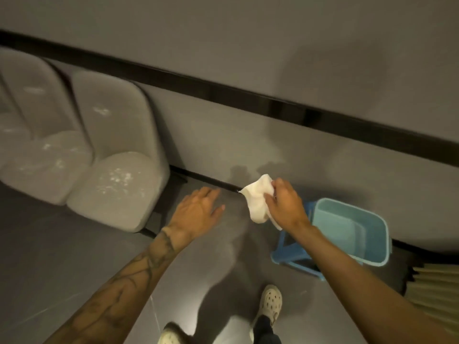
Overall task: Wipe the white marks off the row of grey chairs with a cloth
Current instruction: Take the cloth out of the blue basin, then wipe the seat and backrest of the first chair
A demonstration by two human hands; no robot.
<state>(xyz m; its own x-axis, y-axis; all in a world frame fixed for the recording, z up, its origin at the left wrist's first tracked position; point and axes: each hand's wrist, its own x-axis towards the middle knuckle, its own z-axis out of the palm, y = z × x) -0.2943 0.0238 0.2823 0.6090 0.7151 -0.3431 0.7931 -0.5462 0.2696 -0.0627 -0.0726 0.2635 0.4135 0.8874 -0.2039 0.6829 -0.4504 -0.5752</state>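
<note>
A row of grey padded chairs stands against the wall at the left. The nearest chair has white marks on its seat and backrest. The one beyond it is marked too. My right hand holds a crumpled white cloth in the air over the floor, right of the chairs. My left hand hovers with fingers spread and nothing in it, just right of the nearest chair's seat.
A light blue basin rests on a blue plastic stool by the wall at the right. A dark rail runs along the grey wall. Beige slatted material lies at the far right. My feet in pale clogs stand on the grey floor.
</note>
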